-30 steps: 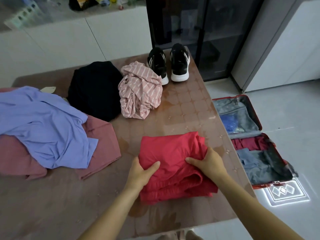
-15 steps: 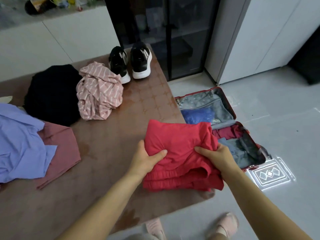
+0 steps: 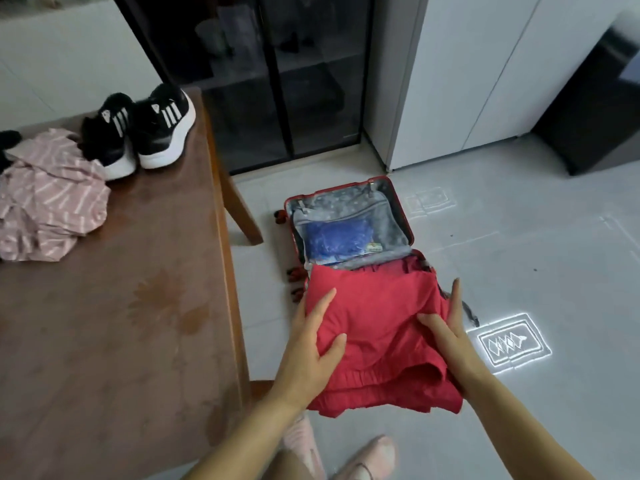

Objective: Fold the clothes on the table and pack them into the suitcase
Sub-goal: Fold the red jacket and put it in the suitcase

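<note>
Where half a second ago the folded red garment (image 3: 377,327) hung partly over the table (image 3: 138,306) edge, it is now clear of it, held above the near half of the open suitcase (image 3: 401,209) on the floor (image 3: 519,254). A strip of bare floor separates the table's right edge from the suitcase rim. The left hand (image 3: 311,344) and right hand (image 3: 446,337) grip the bundle's sides, thumbs on top, forefingers stretched along its edges, the remaining fingers hidden underneath.
</note>
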